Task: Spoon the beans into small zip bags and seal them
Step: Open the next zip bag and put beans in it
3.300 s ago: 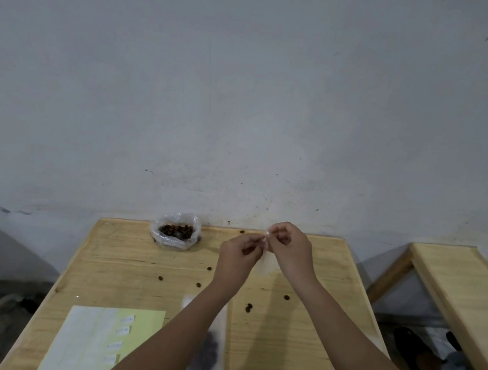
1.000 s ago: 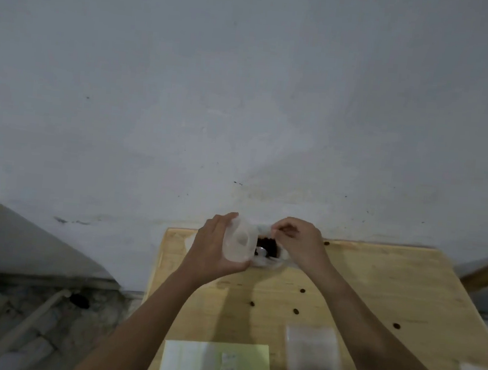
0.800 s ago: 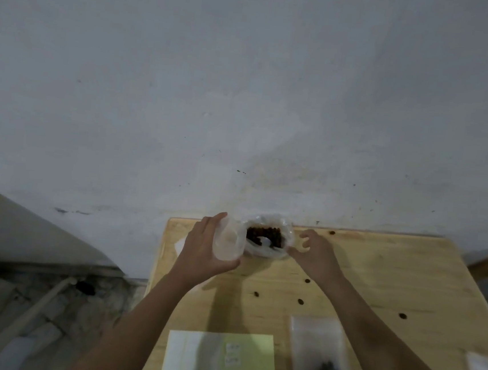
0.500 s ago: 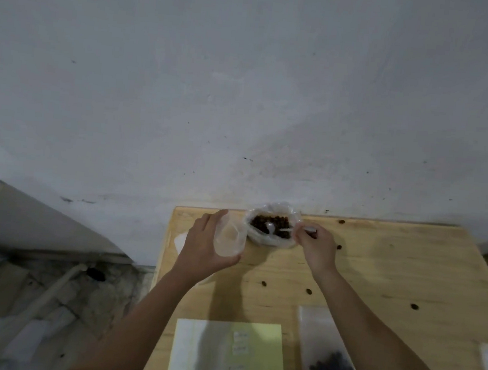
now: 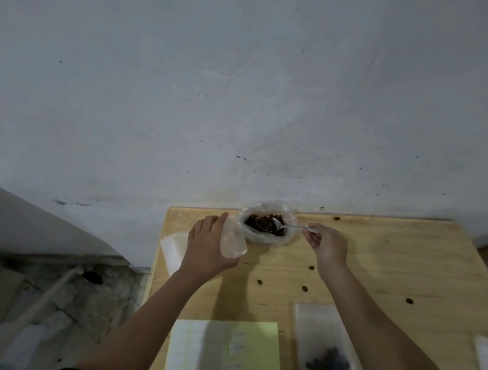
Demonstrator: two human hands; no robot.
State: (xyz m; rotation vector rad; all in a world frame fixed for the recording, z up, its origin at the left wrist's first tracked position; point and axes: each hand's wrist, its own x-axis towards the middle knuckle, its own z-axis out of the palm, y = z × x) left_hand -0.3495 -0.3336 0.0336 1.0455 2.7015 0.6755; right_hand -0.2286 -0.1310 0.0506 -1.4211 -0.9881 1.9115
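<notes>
Now R hand [image 5: 324, 246] pinches spoon [image 5: 274, 225] in sack [image 5: 264, 238]; L hand [image 5: 205, 249] grips bag [image 5: 232, 243] beside sack, mouth maybe shut: beans [image 5: 252, 221] could spill.

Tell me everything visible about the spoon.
The spoon is small, slim and looks like shiny metal. Its bowl lies inside the open clear plastic bag at the far edge of the table, on the brown beans, and seems to carry a few. The thin handle runs rightward over the bag's rim, its end pinched by the right hand.
</notes>
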